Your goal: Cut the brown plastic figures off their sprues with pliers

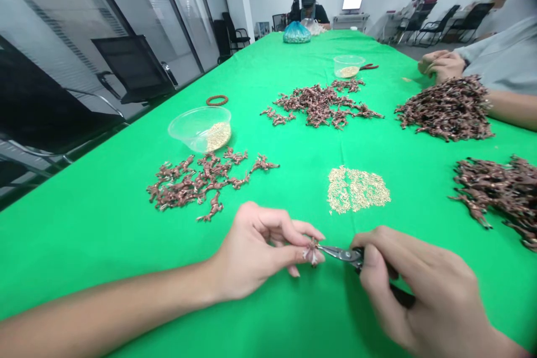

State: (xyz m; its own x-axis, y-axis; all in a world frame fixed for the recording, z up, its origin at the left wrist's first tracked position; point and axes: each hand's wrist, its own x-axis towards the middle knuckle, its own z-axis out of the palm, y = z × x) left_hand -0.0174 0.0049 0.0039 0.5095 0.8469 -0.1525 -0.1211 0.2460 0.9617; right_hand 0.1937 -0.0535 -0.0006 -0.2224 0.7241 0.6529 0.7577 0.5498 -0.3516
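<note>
My left hand [268, 246] pinches a small brown and whitish figurine [311, 253] between thumb and fingers. In my right hand [419, 285] are pliers [342, 253] with dark handles, their thin tips touching the top of the figurine. Beyond my left hand lies a loose group of brown animal figurines [184, 187]. A patch of tiny gold-coloured pieces [358, 189] is spread on the green cloth [293, 179] past the pliers. Behind the loose group, a clear plastic bowl [199, 128] holds more gold pieces.
More figurine piles lie at centre [314, 103] and right [448, 109], [503, 190]. A brown ring [217, 100], a second clear bowl [349, 66] and red-handled pliers [369, 66] sit farther off. Another person's hands [442, 64] rest at right; someone sits at the far end near a blue bag [296, 32].
</note>
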